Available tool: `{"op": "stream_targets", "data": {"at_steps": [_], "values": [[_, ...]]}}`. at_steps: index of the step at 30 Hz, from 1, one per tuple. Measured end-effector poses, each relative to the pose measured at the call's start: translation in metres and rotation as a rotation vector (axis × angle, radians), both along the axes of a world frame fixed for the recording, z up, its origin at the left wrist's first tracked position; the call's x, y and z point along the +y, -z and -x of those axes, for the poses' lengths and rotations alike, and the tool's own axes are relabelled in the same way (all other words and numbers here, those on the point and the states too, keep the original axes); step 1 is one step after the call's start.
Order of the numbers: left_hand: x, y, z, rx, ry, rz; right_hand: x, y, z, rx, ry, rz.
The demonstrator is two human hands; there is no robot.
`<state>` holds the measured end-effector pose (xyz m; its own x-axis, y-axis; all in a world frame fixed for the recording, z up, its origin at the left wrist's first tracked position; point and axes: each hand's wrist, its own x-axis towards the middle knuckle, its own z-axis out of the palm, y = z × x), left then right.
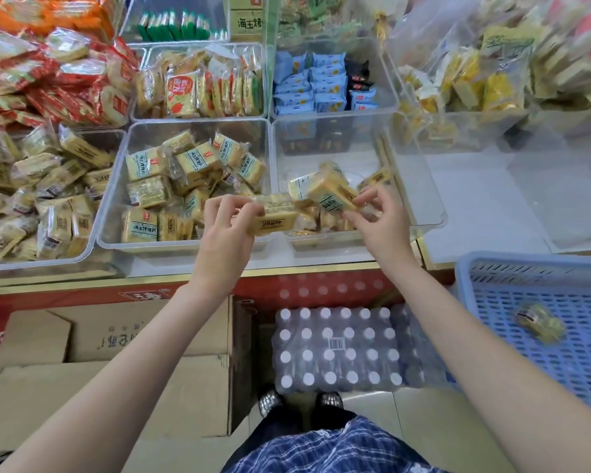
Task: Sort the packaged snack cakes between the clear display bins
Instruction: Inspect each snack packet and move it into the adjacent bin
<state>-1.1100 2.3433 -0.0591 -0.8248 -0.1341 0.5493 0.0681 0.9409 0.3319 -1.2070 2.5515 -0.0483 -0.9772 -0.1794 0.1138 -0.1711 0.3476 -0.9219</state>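
Down by the feet, a shrink-wrapped pack of bottles (335,349) and cardboard boxes (116,363) wait under the counter. Up at the rim, the left hand (226,223) pinches one snack cake (270,216), the right hand (376,216) pinches another cake (330,191), both lifted label-out, probably for comparing, over the sparse right bin (423,206) beside the fuller left bin (116,199).

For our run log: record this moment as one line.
left hand: holds snack cake | right hand: pinches second cake | above: right bin
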Motion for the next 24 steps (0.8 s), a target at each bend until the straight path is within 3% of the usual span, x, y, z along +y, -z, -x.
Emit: {"op": "stream_targets", "data": {"at_steps": [3,7,12,16,18,20,24], "values": [[0.007,0.002,0.014,-0.044,0.006,-0.080,0.008,0.007,0.009,0.459,-0.068,-0.284],[0.019,0.005,0.034,-0.177,0.051,-0.268,0.016,0.017,0.023,0.534,-0.011,-0.367],[0.045,0.003,0.071,-0.293,-0.055,-0.667,0.019,0.020,0.043,0.121,0.166,-0.175],[0.062,0.002,0.101,-0.415,-0.142,-1.147,0.015,0.028,0.058,-0.143,0.362,-0.065],[0.063,0.004,0.106,-0.495,-0.119,-1.076,0.012,0.034,0.062,-0.244,0.394,-0.046],[0.058,0.005,0.104,-0.522,-0.091,-0.847,0.010,0.039,0.065,-0.315,0.386,-0.050],[0.031,0.017,0.083,-0.463,-0.050,-0.471,0.004,0.037,0.063,-0.287,0.307,-0.083]]}}
